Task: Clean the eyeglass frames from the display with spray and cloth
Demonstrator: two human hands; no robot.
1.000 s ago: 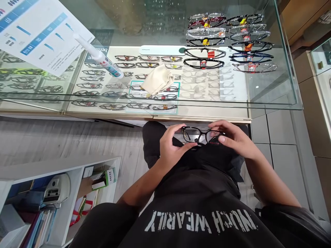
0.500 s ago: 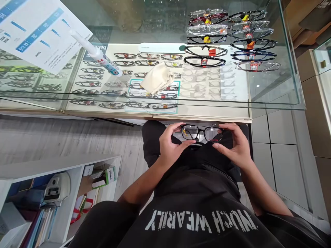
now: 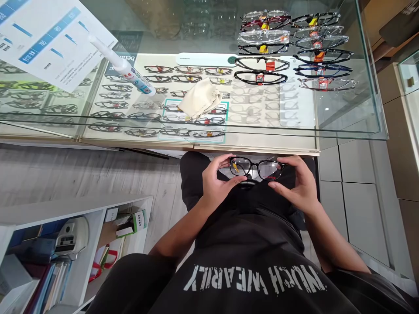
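A pair of black-framed eyeglasses [image 3: 251,165] is held level over my lap, just below the front edge of the glass counter. My left hand [image 3: 218,181] grips the left end of the frame between thumb and fingers. At the right end, my right hand [image 3: 296,181] has its fingers on the upper corner and its thumb near the lower rim. Red marking shows on the right lens, and something yellow appears through the left one. On the counter lie a crumpled cream cleaning cloth [image 3: 200,99] and a white tube-shaped bottle [image 3: 122,65] with a blue-and-red label.
Eyeglasses in two stacked columns [image 3: 262,77] stand on the glass counter [image 3: 183,35] at the right. More frames lie in the display underneath. A printed sheet [image 3: 55,39] covers the upper left. A white shelf unit [image 3: 94,253] with folders and boxes stands at lower left.
Both hands keep hold of the eyeglasses in almost the same place. The frame has tilted very slightly, and the whole view has shifted a little.
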